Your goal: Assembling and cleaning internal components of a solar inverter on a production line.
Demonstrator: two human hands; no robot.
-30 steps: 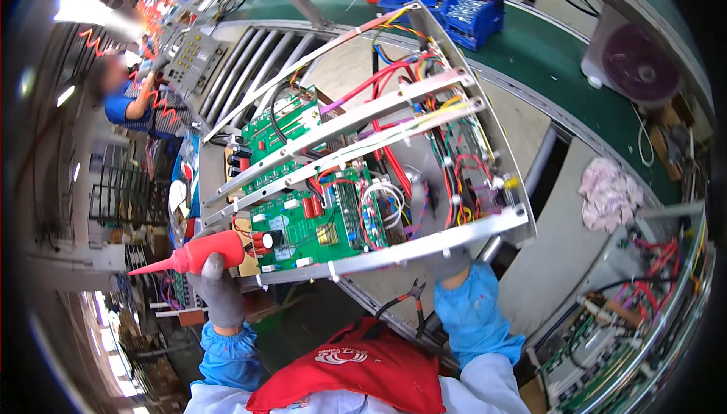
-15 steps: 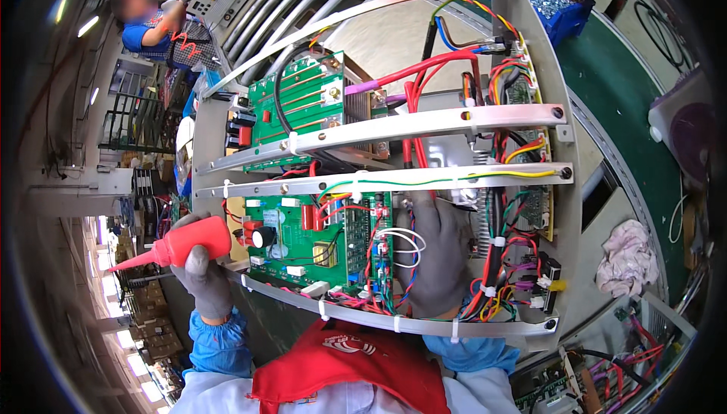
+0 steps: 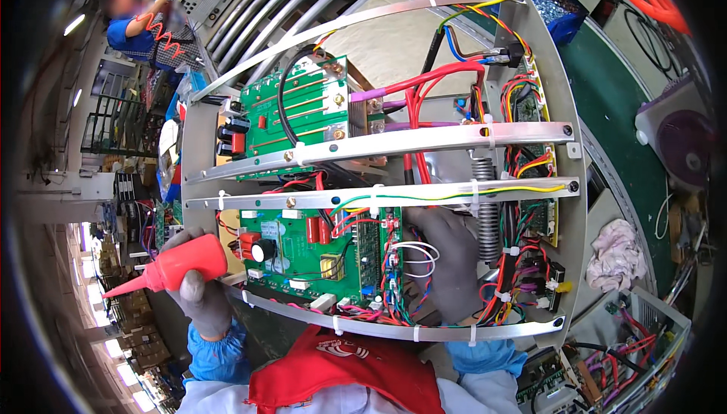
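"Where's the open metal chassis (image 3: 570,247)?"

"Middle of the dial, crossbars (image 3: 409,147) running roughly from 9 to 3 o'clock."

"And the hands?"

"Left hand (image 3: 203,300) at 8 o'clock, wrapped round a red bottle (image 3: 193,262), its nozzle pointing out towards 8."

"The right hand (image 3: 450,262)?"

"Inside the chassis towards 4 o'clock, just beside the green circuit board (image 3: 291,271). A crossbar hides the fingertips, so I can't tell whether it's gripping anything."
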